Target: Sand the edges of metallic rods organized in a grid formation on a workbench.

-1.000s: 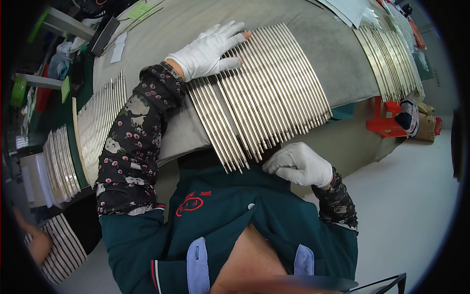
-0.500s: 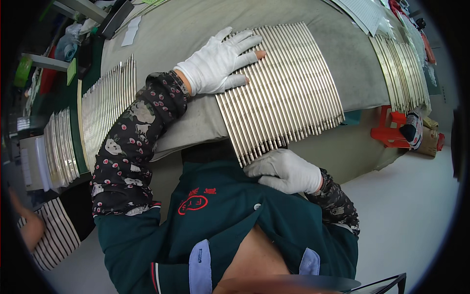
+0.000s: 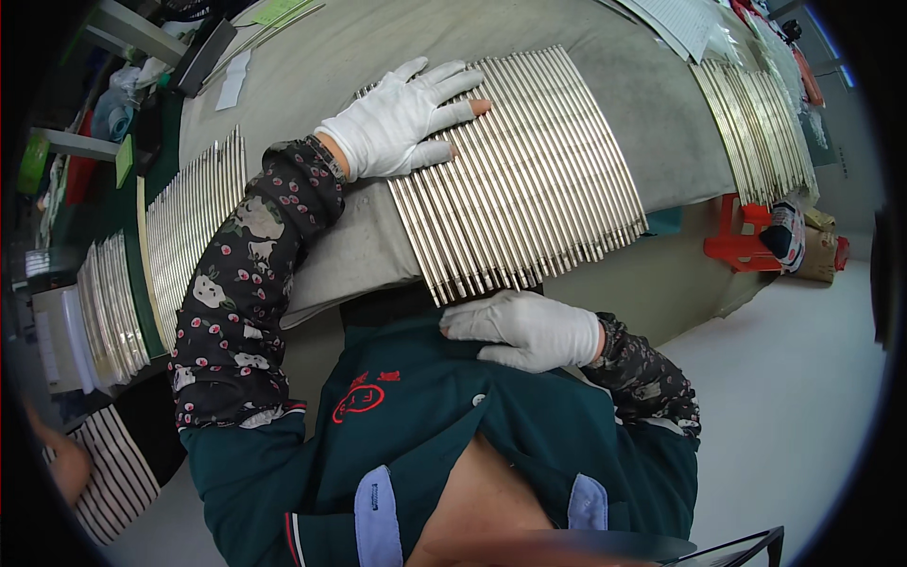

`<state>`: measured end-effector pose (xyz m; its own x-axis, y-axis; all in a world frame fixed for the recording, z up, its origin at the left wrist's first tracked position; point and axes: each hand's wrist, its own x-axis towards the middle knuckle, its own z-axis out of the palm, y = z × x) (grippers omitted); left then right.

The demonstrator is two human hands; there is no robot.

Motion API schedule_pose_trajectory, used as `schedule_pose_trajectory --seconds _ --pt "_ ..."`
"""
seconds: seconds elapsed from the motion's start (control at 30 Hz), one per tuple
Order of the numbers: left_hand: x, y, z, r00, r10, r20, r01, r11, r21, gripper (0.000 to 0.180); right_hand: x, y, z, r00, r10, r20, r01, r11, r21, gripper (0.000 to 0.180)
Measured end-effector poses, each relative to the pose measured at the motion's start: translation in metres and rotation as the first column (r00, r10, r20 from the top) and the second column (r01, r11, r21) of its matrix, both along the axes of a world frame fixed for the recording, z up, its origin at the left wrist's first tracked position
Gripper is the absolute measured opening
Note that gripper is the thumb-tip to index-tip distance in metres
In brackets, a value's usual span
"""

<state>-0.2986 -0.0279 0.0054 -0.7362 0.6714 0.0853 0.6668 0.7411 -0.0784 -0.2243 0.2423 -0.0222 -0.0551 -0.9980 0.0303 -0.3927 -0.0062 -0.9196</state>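
A wide row of thin, shiny metal rods (image 3: 529, 170) lies side by side on a grey cloth-covered table, their near ends jutting past its front edge. My left hand (image 3: 408, 118), in a white glove with bare thumb and forefinger tips, rests flat on the far left part of the row with fingers spread. Just below the near ends is my right hand (image 3: 524, 329), also gloved in white. Its fingers are stretched out to the left and close together, beside the rod ends. Whether they touch the rods, I cannot tell.
More rods (image 3: 194, 227) lie at the left, with another bundle (image 3: 109, 307) beyond them. A further batch (image 3: 756, 128) sits at the table's right end, near paper sheets (image 3: 675, 24). A red stool (image 3: 732, 248) stands below. Someone in a striped garment (image 3: 118, 468) is at the lower left.
The whole picture has shifted slightly, carrying rods and hands a little leftward in it. Both hands keep about the same places at the rods.
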Motion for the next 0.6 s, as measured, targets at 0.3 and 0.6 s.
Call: schedule_pose_trajectory --seconds 0.3,0.6 --pt "-0.007 -0.001 0.001 0.999 -0.014 0.035 0.015 0.999 -0.037 0.064 -0.018 0.021 0.016 0.993 -0.113 -0.042 0.12 0.971 0.208 0.042" --pt "-0.023 0.054 0.001 0.992 -0.103 0.074 0.102 0.995 0.02 0.066 -0.025 0.041 0.01 0.959 -0.269 -0.086 0.271 0.962 0.013 0.032"
